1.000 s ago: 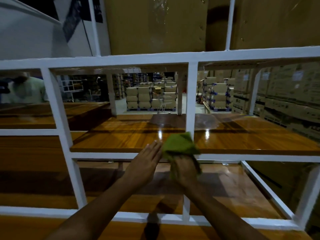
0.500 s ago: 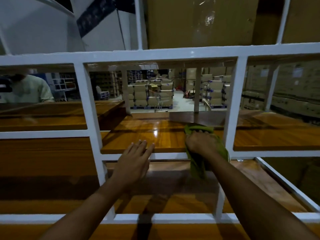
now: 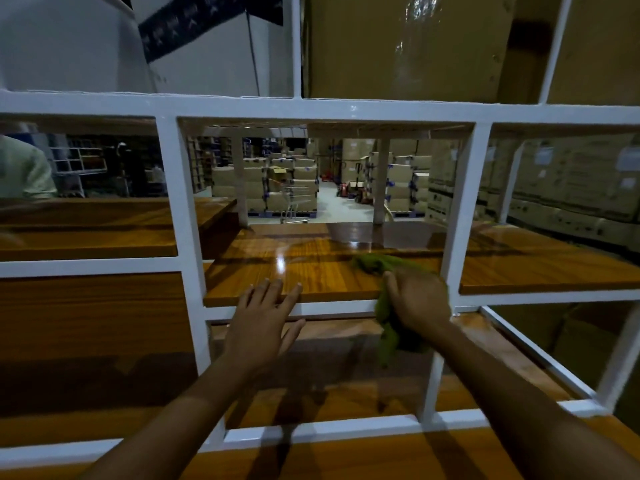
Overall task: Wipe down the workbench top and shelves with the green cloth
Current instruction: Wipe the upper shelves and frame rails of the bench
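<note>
Two hands are at the middle shelf (image 3: 311, 271) of the workbench: your left hand (image 3: 263, 327) is open and flat, with fingers straight and a little spread, and the fingertips rest on the near edge of the wooden board. Your right hand (image 3: 419, 303) is curled down over the green cloth (image 3: 377, 263) and holds it against the right end of the same board, just beside the white post (image 3: 460, 209). One part of the cloth lies on the board at the far side of the hand, and another part hangs down over the near edge.
</note>
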`<action>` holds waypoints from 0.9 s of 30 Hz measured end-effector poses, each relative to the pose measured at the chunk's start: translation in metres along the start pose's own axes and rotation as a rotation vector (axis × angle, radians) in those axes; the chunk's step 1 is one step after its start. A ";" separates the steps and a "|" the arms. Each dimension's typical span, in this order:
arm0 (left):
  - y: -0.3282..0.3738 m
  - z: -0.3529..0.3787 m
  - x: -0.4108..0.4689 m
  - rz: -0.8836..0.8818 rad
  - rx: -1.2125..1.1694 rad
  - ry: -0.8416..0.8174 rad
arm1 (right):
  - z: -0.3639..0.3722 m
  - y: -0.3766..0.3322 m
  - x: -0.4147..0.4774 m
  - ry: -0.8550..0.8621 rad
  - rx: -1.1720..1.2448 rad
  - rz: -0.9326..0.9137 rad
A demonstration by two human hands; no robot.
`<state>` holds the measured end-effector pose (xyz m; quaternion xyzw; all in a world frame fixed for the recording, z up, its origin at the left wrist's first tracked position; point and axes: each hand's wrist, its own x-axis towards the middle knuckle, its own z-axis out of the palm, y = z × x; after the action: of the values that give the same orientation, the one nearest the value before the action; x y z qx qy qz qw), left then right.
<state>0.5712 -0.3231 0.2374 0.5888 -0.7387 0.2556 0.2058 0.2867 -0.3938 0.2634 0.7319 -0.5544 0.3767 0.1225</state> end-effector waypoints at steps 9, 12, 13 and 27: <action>0.005 -0.015 0.008 -0.005 -0.217 0.037 | 0.023 -0.075 0.041 -0.392 -0.056 0.047; -0.004 -0.018 0.007 0.064 -0.176 -0.012 | 0.028 -0.076 0.016 -0.194 -0.022 -0.150; -0.007 -0.019 0.005 0.071 -0.142 -0.021 | 0.024 -0.067 0.009 -0.153 0.029 -0.178; -0.009 -0.015 0.001 -0.151 -0.201 0.193 | 0.019 -0.067 0.068 -0.596 -0.156 0.005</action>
<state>0.5797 -0.3162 0.2512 0.5917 -0.6912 0.2193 0.3522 0.3618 -0.4302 0.3136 0.7971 -0.5951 0.1019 0.0093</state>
